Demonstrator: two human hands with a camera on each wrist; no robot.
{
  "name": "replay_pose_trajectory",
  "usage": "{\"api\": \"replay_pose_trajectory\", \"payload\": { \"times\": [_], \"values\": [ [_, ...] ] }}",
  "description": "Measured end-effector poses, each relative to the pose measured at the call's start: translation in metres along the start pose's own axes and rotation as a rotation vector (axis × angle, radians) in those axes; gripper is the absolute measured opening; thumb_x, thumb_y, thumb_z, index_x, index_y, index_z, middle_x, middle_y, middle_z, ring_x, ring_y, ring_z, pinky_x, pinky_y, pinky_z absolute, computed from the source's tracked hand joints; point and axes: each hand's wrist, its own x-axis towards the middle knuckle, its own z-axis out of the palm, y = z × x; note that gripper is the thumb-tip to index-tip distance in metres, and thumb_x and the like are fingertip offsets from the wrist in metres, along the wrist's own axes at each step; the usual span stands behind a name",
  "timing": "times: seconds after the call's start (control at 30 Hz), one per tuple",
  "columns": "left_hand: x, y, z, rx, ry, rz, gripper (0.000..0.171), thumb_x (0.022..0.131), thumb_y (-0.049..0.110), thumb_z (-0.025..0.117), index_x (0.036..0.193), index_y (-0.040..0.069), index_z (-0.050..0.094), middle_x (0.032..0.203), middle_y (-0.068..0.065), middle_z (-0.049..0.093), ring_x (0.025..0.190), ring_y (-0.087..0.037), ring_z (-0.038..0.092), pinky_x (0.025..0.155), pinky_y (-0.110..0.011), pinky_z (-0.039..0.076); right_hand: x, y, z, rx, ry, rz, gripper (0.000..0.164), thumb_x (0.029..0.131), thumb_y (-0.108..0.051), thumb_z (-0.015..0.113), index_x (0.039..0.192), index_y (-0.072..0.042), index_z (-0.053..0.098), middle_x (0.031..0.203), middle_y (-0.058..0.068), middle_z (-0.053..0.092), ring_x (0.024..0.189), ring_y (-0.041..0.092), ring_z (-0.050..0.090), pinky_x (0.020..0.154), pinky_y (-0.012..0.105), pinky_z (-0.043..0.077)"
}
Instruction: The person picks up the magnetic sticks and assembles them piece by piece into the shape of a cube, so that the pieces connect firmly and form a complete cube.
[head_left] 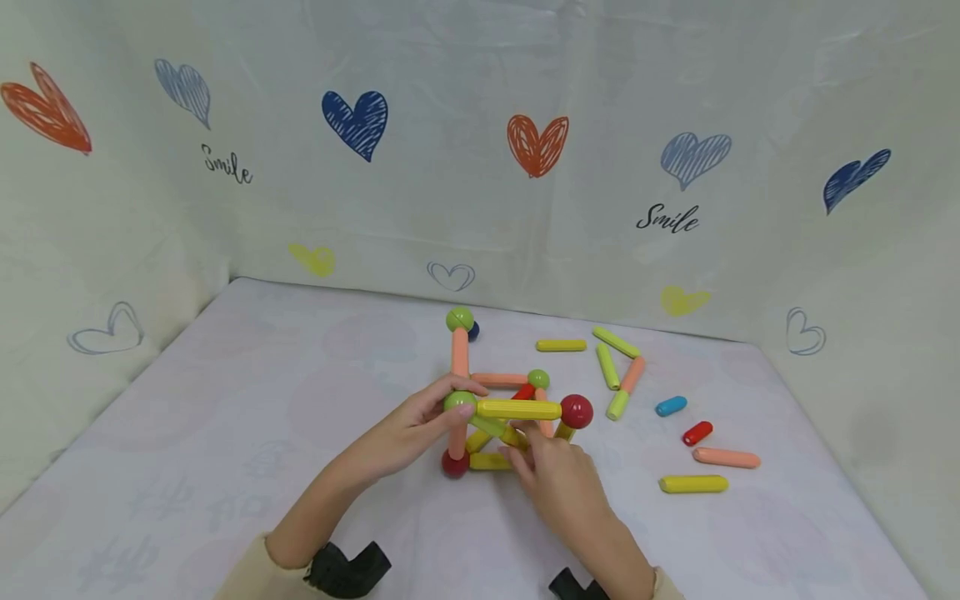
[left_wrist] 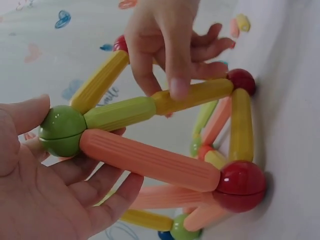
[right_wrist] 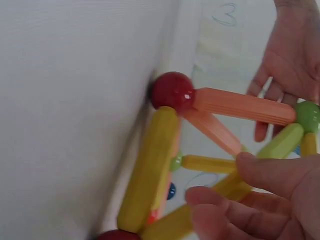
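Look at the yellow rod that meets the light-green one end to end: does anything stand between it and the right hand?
Nothing visible does: the right hand touches the yellow rod directly, near where it meets the light-green rod.

The right wrist view crops a red ball (right_wrist: 118, 235); a green ball (head_left: 459, 318) partly hides a dark ball (head_left: 474, 332), probably blue.

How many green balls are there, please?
3 in the head view: front ball in the left hand, far ball beyond, third ball to the right. More may be hidden.
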Motion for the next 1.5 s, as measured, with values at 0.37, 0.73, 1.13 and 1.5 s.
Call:
{"api": "replay_pose_trajectory", "payload": {
  "times": [0.37,0.73,1.13,1.5],
  "values": [
    [-0.013,0.012,-0.016,0.247,0.076,-0.081,0.051,0.090,0.032,0.061,0.129,0.016,0.033,0.124,-0.009,0.053,0.106,-0.022,0.057,0.089,-0.039,0.048,-0.009,0.044,-0.059,0.129,-0.354,0.022,0.024,0.083,-0.027,0.068,0.103,-0.014,0.068,0.075,-0.008,0.061,0.069,0.007,0.051,0.060,0.017,0.045],
    [-0.008,-0.008,-0.002,0.473,0.010,-0.221,0.035,0.081,0.027,0.072,0.107,0.010,0.055,0.071,0.002,0.054,0.061,-0.012,0.049,0.053,-0.023,0.040,0.014,0.075,-0.020,0.339,-0.278,-0.055,0.028,0.081,-0.023,0.072,0.102,-0.011,0.058,0.090,-0.001,0.063,0.080,0.011,0.058,0.066,0.021,0.049],
    [-0.002,-0.017,0.005,0.518,0.107,-0.260,0.010,0.083,0.014,0.069,0.083,0.012,0.059,0.070,0.004,0.059,0.063,-0.010,0.052,0.055,-0.023,0.042,0.013,0.070,-0.010,0.324,-0.292,-0.041,0.023,0.078,-0.023,0.074,0.092,-0.011,0.062,0.078,-0.006,0.063,0.071,0.011,0.055,0.062,0.020,0.047],
    [0.004,-0.033,-0.003,0.504,0.312,-0.299,0.018,0.084,0.016,0.068,0.100,0.010,0.061,0.070,-0.001,0.060,0.063,-0.010,0.052,0.060,-0.023,0.045,-0.001,0.031,-0.002,0.230,-0.370,-0.093,0.024,0.080,-0.032,0.072,0.089,-0.012,0.064,0.065,-0.010,0.057,0.060,0.005,0.048,0.058,0.018,0.042]
  ]
}}
